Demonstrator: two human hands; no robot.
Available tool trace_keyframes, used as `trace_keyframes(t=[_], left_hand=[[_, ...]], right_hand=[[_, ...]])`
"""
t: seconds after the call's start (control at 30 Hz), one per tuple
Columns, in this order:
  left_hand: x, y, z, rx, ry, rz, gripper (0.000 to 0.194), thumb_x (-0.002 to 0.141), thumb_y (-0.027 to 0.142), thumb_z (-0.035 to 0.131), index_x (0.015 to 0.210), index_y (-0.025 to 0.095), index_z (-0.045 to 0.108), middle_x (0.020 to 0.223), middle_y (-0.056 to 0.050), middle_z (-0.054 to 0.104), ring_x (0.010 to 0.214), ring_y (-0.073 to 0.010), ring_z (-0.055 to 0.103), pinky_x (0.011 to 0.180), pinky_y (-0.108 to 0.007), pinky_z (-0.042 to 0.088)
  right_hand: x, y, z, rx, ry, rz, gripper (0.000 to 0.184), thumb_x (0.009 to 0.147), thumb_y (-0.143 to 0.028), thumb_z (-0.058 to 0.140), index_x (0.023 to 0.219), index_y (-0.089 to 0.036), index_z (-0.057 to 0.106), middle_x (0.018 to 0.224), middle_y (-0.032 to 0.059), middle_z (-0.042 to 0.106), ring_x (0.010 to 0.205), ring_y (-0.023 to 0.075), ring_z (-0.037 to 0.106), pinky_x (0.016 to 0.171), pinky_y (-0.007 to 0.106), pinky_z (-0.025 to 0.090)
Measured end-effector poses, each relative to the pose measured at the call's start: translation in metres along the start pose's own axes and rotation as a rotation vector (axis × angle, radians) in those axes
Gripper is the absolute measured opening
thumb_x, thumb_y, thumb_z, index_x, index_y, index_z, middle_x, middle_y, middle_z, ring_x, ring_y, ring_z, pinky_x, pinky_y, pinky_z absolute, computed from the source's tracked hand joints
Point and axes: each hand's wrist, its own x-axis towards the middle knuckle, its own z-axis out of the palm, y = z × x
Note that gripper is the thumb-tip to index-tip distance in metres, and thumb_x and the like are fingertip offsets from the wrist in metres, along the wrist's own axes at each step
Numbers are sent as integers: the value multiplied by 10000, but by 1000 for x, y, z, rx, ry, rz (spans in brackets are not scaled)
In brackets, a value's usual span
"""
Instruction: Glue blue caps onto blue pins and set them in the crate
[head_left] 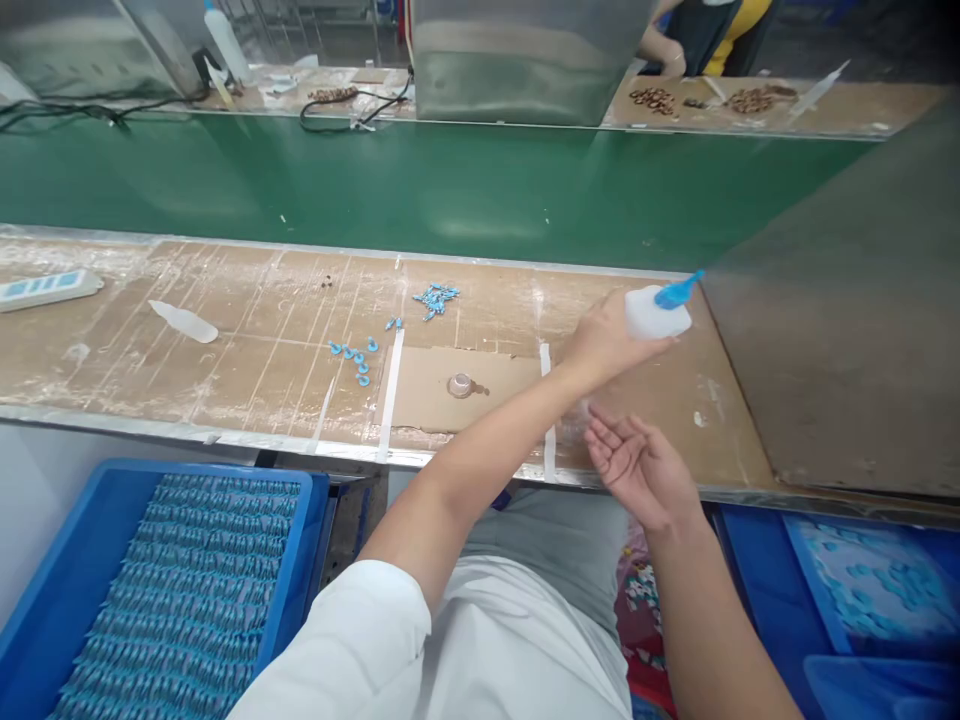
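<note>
My left hand (604, 335) reaches across to the right side of the bench, closed round a white squeeze bottle (651, 316). The bottle lies tilted, its blue nozzle (679, 291) pointing up and right. Below it, my right hand (637, 465) is palm up over the bench's front edge, fingers loosely bent and apart, with nothing visible in it. Left of both hands, a small round piece (460, 385) sits on a cardboard sheet (420, 400) taped at both sides. Several small blue knob-like parts (361, 367) stand to the left, and a pile of blue pieces (436, 299) lies behind.
A clear tapered tube (184, 321) and a power strip (49, 289) lie on the left. Beyond the bench runs a green belt (360, 190). A blue tray (187, 560) of rowed parts stands lower left; blue bins (772, 570) lower right. A metal panel (847, 320) bounds the right.
</note>
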Motion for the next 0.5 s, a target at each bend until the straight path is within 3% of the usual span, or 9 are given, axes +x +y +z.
trace_keyframes(t=[0.1, 0.3, 0.4, 0.5], left_hand=[[21, -2, 6, 15, -26, 31, 637, 658, 389, 795, 1212, 174, 563, 1152, -109, 659, 1023, -178, 620, 824, -275, 471], [38, 2, 12, -56, -105, 101, 562, 647, 261, 806, 1146, 119, 589, 1145, -137, 668, 1049, -250, 636, 903, -372, 482], [45, -3, 17, -79, -55, 63, 602, 632, 285, 817, 1163, 126, 581, 1148, -132, 663, 1052, -269, 639, 917, -394, 491], [40, -6, 20, -59, -59, 23, 697, 619, 294, 823, 1235, 126, 543, 1178, -137, 644, 1079, -276, 623, 955, -436, 479]], right_hand=[[-24, 16, -25, -171, -18, -31, 286, 905, -279, 562, 1167, -198, 642, 921, 56, 748, 810, 157, 723, 693, 232, 609], [-75, 40, -74, -323, -57, -13, 343, 828, -345, 701, 1135, -210, 630, 1015, 89, 733, 837, 173, 719, 718, 277, 566], [-97, 31, -111, -492, -27, 48, 403, 777, -410, 748, 1092, -188, 628, 1039, 105, 728, 876, 190, 713, 741, 304, 554], [-119, -3, -161, -749, 129, -1, 430, 703, -437, 789, 1011, -172, 649, 915, 86, 742, 813, 203, 704, 699, 315, 554]])
